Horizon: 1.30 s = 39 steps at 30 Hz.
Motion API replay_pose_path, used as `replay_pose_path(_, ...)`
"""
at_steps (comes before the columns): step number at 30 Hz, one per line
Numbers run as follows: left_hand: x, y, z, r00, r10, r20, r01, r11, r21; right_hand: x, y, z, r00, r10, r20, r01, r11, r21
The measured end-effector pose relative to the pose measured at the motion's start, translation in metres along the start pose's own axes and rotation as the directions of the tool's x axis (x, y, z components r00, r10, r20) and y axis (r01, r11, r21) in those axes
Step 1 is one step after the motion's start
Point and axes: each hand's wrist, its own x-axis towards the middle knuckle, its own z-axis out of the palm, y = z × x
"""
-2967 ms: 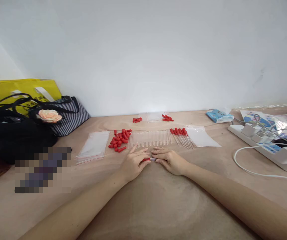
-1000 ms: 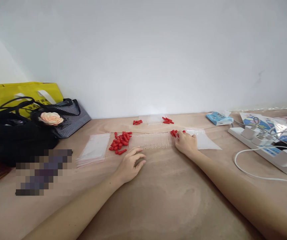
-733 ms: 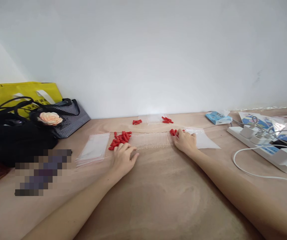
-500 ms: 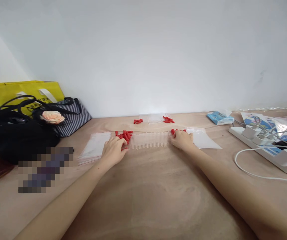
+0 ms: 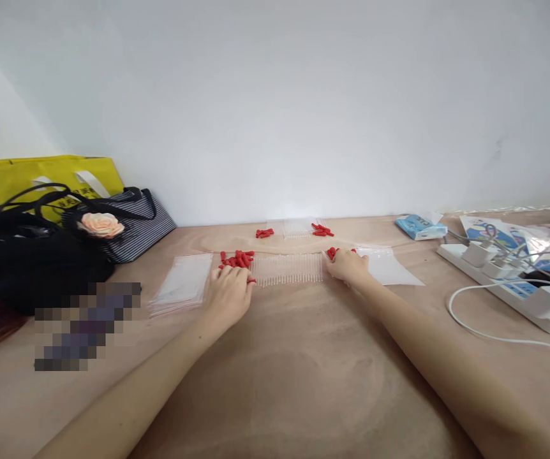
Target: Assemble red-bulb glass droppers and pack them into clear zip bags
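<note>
My left hand [image 5: 231, 294] is closed in a pinch at the left end of a row of thin clear plastic tubes [image 5: 285, 269]. A small red cap-like piece [image 5: 252, 281] pokes out from its fingertips. Just behind that hand lies a heap of similar red pieces [image 5: 237, 258]. At the row's right end my right hand [image 5: 350, 264] bends its fingers down beside more red pieces [image 5: 332, 252]. Its fingertips are partly hidden, so what they grip cannot be made out. Flat clear zip bags lie outside each hand, a left stack [image 5: 184, 280] and a right stack [image 5: 390, 264].
Near the wall is a smaller row of clear tubes [image 5: 297, 228] between two red piles. A blue tissue pack [image 5: 421, 227] and a white power strip [image 5: 490, 271] with cables are at right. Bags, including a striped one [image 5: 143, 223], stand at left.
My left hand has moved slightly right and nearer to me, from the red heap to the tube row's left end, with a red piece now at its fingertips. My right hand has barely moved.
</note>
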Motion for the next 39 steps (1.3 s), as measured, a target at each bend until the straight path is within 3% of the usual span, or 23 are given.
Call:
replay_pose_path(2,-0.005,0.013,0.002,0.998,0.065,-0.012,-0.066,0.991,-0.117,-0.006,0.0,-0.003,0.999,-0.048,-0.009,0.048,0.999,0.013)
replay_pose_path(4,-0.011,0.023,0.005,0.99,0.139,-0.013,-0.138,0.961,-0.239,-0.017,0.002,-0.004,0.979,-0.196,-0.049,0.2,0.978,0.068)
replay_pose_path(5,-0.013,0.027,0.007,0.986,0.169,-0.009,-0.164,0.943,-0.291,-0.025,0.003,-0.004,0.948,-0.308,-0.079,0.315,0.943,0.103)
replay_pose_path(7,-0.018,0.032,0.011,0.98,0.201,0.015,-0.181,0.911,-0.371,-0.04,0.008,-0.001,0.832,-0.537,-0.14,0.554,0.817,0.158)
replay_pose_path(9,-0.019,0.034,0.014,0.978,0.2,0.055,-0.159,0.892,-0.423,-0.054,0.013,0.003,0.726,-0.67,-0.155,0.688,0.705,0.172)
replay_pose_path(11,-0.019,0.035,0.015,0.98,0.186,0.076,-0.132,0.882,-0.453,-0.063,0.017,0.006,0.672,-0.725,-0.149,0.74,0.651,0.172)
replay_pose_path(13,-0.018,0.035,0.015,0.98,0.182,0.077,-0.126,0.875,-0.468,-0.066,0.019,0.009,0.652,-0.743,-0.148,0.757,0.628,0.18)
replay_pose_path(20,-0.019,0.034,0.014,0.979,0.186,0.088,-0.122,0.869,-0.479,-0.064,0.015,0.012,0.644,-0.748,-0.162,0.755,0.587,0.291)
replay_pose_path(28,-0.017,0.033,0.015,0.981,0.159,0.109,-0.091,0.879,-0.467,-0.063,-0.001,0.015,0.727,-0.679,-0.1,0.664,0.659,0.354)
replay_pose_path(34,-0.015,0.034,0.017,0.983,0.124,0.134,-0.045,0.873,-0.485,-0.069,-0.004,0.019,0.73,-0.674,-0.115,0.679,0.695,0.237)
replay_pose_path(39,-0.016,0.035,0.017,0.99,0.129,0.064,-0.083,0.873,-0.48,-0.076,-0.006,0.02,0.732,-0.654,-0.192,0.68,0.716,0.158)
